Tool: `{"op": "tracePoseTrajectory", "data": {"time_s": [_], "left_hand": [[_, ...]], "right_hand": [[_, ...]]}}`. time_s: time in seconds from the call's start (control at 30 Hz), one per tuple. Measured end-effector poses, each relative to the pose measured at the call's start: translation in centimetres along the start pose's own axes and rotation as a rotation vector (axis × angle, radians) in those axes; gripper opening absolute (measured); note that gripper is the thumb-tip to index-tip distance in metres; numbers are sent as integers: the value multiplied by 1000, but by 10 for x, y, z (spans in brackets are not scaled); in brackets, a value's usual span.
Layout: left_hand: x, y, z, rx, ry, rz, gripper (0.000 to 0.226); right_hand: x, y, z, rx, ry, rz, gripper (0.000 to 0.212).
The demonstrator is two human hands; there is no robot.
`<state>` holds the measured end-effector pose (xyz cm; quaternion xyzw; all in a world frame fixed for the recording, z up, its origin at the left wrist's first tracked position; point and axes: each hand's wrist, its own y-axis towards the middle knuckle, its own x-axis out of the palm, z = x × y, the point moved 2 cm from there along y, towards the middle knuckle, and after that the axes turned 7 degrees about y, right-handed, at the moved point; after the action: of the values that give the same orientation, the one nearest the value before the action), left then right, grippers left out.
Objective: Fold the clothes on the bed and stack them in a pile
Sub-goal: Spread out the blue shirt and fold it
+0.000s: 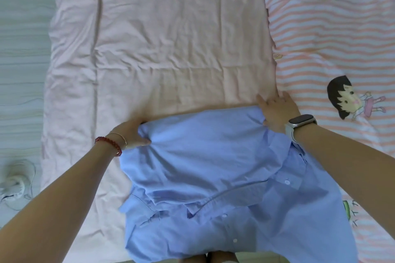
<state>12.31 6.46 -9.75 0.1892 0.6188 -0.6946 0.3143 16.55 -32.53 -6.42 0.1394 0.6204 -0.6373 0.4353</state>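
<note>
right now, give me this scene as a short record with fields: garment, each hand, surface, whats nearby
garment: blue button shirt, partly folded, far edge doubled over, collar and buttons showing near the person
left hand: left hand grips the shirt's far left corner
right hand: right hand lies on the far right corner, fingers fairly straight
surface: pink sheet on the bed
nearby: striped cartoon quilt to the right
pile: none visible

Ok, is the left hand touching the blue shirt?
Touching. The head view shows the left hand gripping the blue shirt's far left corner, with its thumb pressed into the bunched fabric.
</note>
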Motion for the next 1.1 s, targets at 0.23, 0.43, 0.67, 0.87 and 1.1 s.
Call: {"op": "tracePoseTrajectory", "data": {"time_s": [0.23, 0.43, 0.67, 0.87, 1.1], "left_hand": [[-19, -7, -18, -79, 152, 99, 27], [-43, -19, -34, -159, 301, 190, 17], [-105, -16, -48, -274, 204, 633, 13], [-138, -26, -47, -306, 114, 1022, 16], [-62, -73, -45, -90, 297, 1084, 20]], "right_hand": [[-13, -3, -2, 8, -3, -101, 28], [-64, 5, -11, 18, 24, 5, 45], [-114, 28, -19, 54, 128, 252, 53], [-142, 34, -10, 45, 275, 615, 44], [-88, -17, -12, -96, 323, 784, 31]]}}
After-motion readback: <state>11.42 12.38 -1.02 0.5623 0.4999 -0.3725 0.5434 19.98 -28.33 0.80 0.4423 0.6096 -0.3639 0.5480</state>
